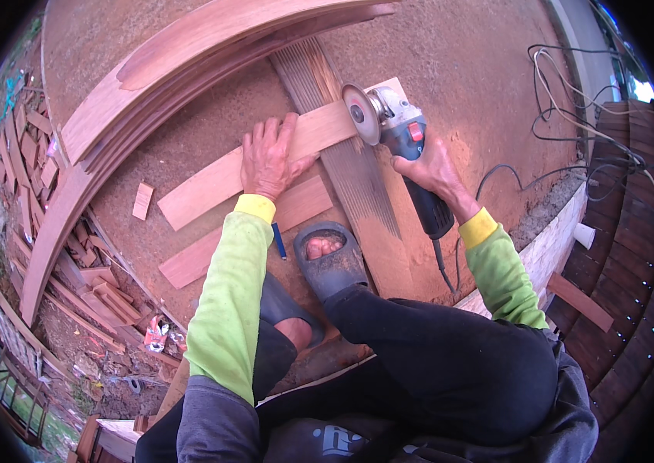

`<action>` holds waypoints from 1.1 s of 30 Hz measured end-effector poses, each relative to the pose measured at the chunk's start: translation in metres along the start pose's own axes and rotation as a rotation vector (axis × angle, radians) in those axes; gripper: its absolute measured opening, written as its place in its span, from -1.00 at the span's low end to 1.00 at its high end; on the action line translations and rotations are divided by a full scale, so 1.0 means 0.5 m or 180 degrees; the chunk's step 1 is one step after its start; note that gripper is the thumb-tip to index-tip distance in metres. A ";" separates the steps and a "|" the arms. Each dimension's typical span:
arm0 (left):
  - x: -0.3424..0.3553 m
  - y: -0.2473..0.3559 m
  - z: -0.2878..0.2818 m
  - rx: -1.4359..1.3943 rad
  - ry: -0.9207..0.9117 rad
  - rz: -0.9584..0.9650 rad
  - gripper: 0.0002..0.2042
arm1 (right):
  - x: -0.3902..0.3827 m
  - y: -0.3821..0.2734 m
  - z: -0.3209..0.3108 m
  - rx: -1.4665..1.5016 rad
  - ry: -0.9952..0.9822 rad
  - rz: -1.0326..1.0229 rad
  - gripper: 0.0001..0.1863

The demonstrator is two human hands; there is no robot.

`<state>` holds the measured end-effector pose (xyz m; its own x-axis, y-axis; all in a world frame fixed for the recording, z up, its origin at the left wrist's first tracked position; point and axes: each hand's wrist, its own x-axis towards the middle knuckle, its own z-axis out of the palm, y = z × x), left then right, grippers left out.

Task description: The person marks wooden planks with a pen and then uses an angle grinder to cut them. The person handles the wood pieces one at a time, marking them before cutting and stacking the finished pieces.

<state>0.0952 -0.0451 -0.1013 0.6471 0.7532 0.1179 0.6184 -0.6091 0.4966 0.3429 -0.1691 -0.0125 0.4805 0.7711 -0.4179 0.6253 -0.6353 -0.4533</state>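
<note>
My right hand [437,171] grips the body of a blue and black angle grinder [408,147] with a red switch. Its round disc [361,113] stands on edge over the right part of a reddish wooden board [207,183]; whether it touches the wood I cannot tell. On the middle of that board my left hand [271,154] lies with its fingers spread. Under the board's right part runs a grooved plank [358,174], crossing it at an angle. A second board [196,258] lies nearer to me, next to a blue pen-like stick [279,241].
Long stacked planks [157,73] stretch across the far left. Offcuts [22,166] are heaped beyond the slab's left edge. My sandalled foot [331,258] is close to the grooved plank. The grinder's cord [444,266] trails right toward tangled cables [574,123]. A small wood piece [142,201] lies left.
</note>
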 end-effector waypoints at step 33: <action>0.000 -0.010 -0.006 -0.0091 0.0005 0.0187 -0.26 | -0.040 -0.026 -0.032 0.0347 0.0134 0.0158 -0.39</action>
<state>0.0907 -0.0410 -0.1011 0.6812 0.7168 0.1490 0.5664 -0.6449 0.5131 0.3352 -0.1754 0.0142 0.5361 0.7382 -0.4094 0.5306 -0.6719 -0.5167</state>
